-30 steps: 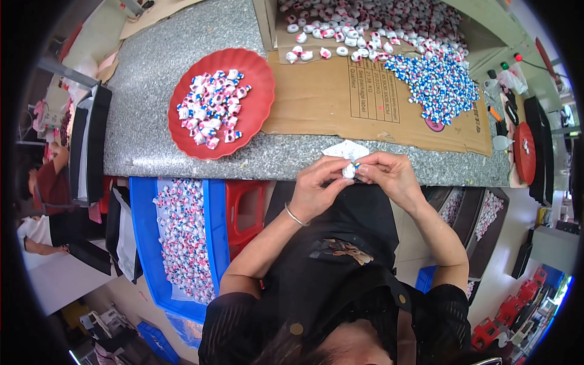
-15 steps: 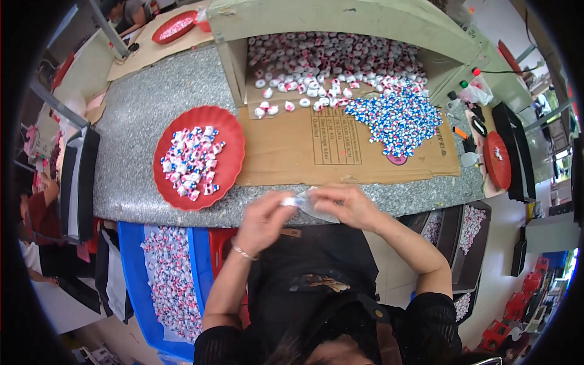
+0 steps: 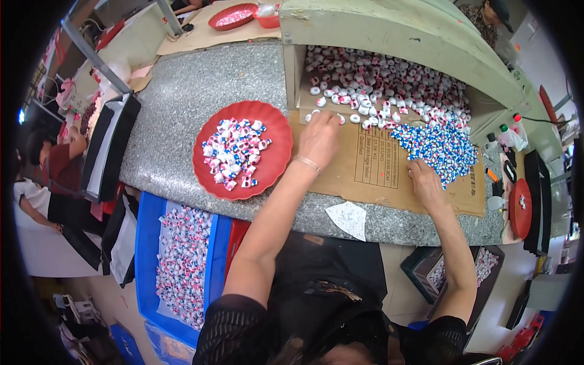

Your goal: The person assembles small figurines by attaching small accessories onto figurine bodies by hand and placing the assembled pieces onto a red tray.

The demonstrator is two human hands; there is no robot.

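Observation:
My left hand (image 3: 322, 139) reaches over the cardboard to the near edge of the loose white-and-pink pieces (image 3: 365, 108), small rounded parts spilling from a bin. Its fingers are bent down among them, and whatever they pinch is hidden. Farther right, my right hand (image 3: 427, 184) is at the near left edge of a pile of small blue-and-white pieces (image 3: 441, 146). Those fingertips are drawn together, too small to show what lies between them. Left of my left arm, a red scalloped plate (image 3: 281, 164) carries joined white, pink and blue pieces (image 3: 234, 149).
Grey speckled counter (image 3: 170, 131) runs under the cardboard sheet (image 3: 389, 193). A white marked scrap (image 3: 348, 220) lies at its front edge. Below left stands a blue tub (image 3: 146, 255) of pieces. A pale wooden bin frame (image 3: 389, 27) arches overhead; bottles (image 3: 517, 131) stand right.
My hands have parted from a small white-and-blue piece held over the counter's front edge. The left went forward to the white pieces, the right to the blue pile. The whole view has shifted.

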